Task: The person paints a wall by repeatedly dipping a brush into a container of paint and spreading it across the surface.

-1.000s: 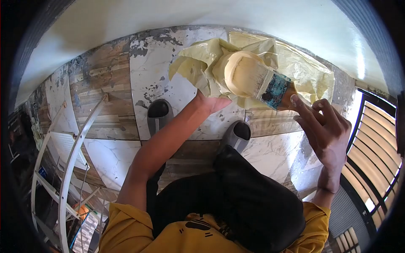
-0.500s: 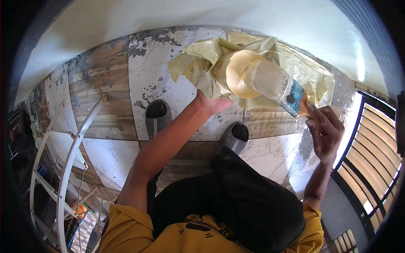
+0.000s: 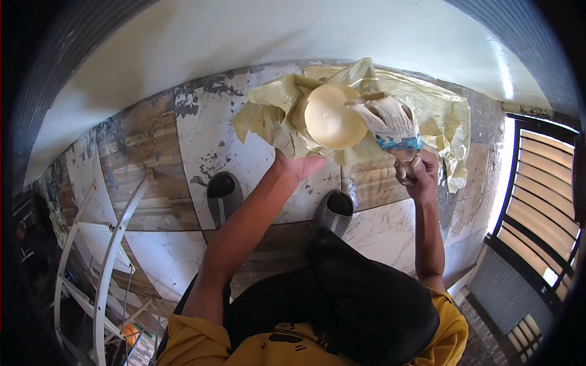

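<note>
My left hand (image 3: 299, 166) is closed around the lower side of a round container (image 3: 300, 119), its fingers hidden behind the container and the crumpled plastic sheet (image 3: 259, 116). Smooth cream paint (image 3: 329, 116) shows inside the container, which is tipped towards me. In my right hand (image 3: 418, 172) is the handle of a wide paintbrush (image 3: 394, 122). Cream paint coats its bristles, and blue smears mark its ferrule. The bristles point up and left, just off the container's right rim.
Yellowish plastic sheeting (image 3: 421, 97) lies along the foot of the white wall (image 3: 305, 36). The floor tiles (image 3: 210, 134) are paint-spattered. A metal ladder (image 3: 116, 244) stands at the left, a barred gate (image 3: 540, 177) at the right. My two shoes (image 3: 224, 194) are below the container.
My right hand has moved left and turned the paintbrush upright. The bristles have come out from over the paint to beside the rim. My left hand still holds the container.
</note>
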A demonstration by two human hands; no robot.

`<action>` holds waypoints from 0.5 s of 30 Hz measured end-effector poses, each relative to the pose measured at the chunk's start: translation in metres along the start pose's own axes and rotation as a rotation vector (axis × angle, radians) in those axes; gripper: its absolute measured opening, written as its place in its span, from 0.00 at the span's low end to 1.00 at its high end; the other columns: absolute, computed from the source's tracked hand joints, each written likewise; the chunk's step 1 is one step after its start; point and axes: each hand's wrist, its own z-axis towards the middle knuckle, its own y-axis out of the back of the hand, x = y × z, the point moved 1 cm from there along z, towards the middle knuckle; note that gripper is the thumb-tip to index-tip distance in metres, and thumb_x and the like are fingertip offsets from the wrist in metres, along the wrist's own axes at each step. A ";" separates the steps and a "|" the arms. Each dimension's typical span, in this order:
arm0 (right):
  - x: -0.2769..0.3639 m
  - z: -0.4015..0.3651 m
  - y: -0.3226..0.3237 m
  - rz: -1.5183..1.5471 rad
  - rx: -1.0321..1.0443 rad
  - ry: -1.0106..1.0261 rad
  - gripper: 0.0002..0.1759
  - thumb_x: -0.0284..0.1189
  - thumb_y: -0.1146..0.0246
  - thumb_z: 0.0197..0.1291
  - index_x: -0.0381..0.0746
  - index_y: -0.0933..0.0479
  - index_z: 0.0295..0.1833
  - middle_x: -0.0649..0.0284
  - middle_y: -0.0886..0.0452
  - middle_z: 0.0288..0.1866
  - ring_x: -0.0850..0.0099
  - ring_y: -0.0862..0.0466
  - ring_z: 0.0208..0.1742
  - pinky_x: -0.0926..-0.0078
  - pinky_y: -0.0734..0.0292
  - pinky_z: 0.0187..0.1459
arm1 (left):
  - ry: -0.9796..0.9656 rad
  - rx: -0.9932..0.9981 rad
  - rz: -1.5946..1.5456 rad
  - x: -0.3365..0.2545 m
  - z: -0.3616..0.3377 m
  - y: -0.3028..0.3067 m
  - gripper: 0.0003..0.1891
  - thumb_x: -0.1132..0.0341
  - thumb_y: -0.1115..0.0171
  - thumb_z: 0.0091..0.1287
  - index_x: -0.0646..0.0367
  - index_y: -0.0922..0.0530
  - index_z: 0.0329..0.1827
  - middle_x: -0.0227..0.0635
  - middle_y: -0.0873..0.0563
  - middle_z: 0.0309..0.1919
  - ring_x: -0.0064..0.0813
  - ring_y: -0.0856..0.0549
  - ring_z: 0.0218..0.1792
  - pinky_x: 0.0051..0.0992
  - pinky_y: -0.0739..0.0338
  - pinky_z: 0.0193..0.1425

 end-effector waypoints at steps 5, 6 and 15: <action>-0.008 0.002 -0.016 0.132 -0.037 -0.019 0.27 0.49 0.35 0.58 0.31 0.21 0.39 0.60 0.23 0.22 0.81 0.31 0.17 0.84 0.43 0.16 | -0.018 -0.069 0.034 0.004 0.001 0.004 0.35 0.35 0.51 0.64 0.49 0.33 0.67 0.32 0.27 0.63 0.34 0.29 0.64 0.40 0.37 0.69; -0.009 0.002 -0.021 0.150 -0.073 -0.011 0.28 0.50 0.34 0.56 0.31 0.21 0.37 0.60 0.23 0.22 0.80 0.30 0.18 0.83 0.42 0.17 | -0.018 -0.078 0.027 0.005 0.002 0.004 0.36 0.34 0.54 0.64 0.48 0.33 0.67 0.32 0.28 0.64 0.34 0.30 0.65 0.40 0.37 0.70; -0.024 0.036 -0.053 0.392 -0.233 0.516 0.16 0.37 0.39 0.62 0.34 0.27 0.39 0.66 0.34 0.22 0.78 0.36 0.19 0.82 0.46 0.17 | -0.138 -0.041 0.078 -0.003 0.012 0.011 0.37 0.32 0.54 0.63 0.47 0.33 0.67 0.31 0.28 0.64 0.35 0.29 0.65 0.42 0.37 0.69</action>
